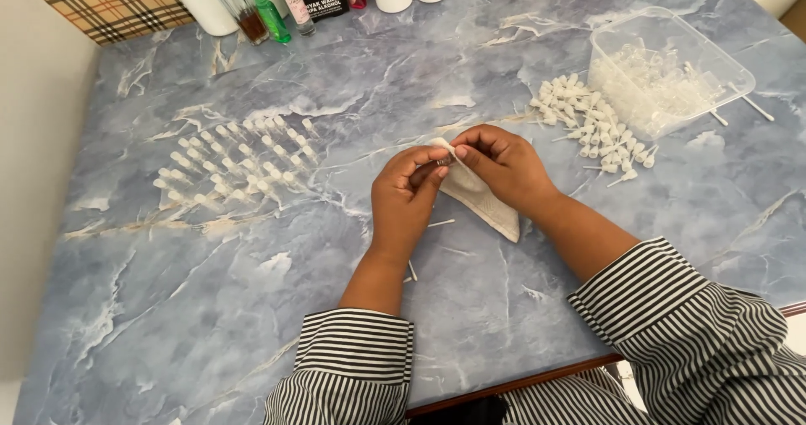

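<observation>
Hands [453, 177] pinching vial [442, 162], cloth [487, 203], blue marble table [252, 307]

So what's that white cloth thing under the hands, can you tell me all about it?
The cloth is a small off-white piece that looks like woven fabric, a bit rumpled. It lies flat on the blue marbled table, stretching from the fingers down to a pointed corner toward the person. The right hand rests on its upper part and hides some of it; the left hand meets it at the top edge, where both hands pinch something tiny. A thin white stick lies just beside it.
</observation>
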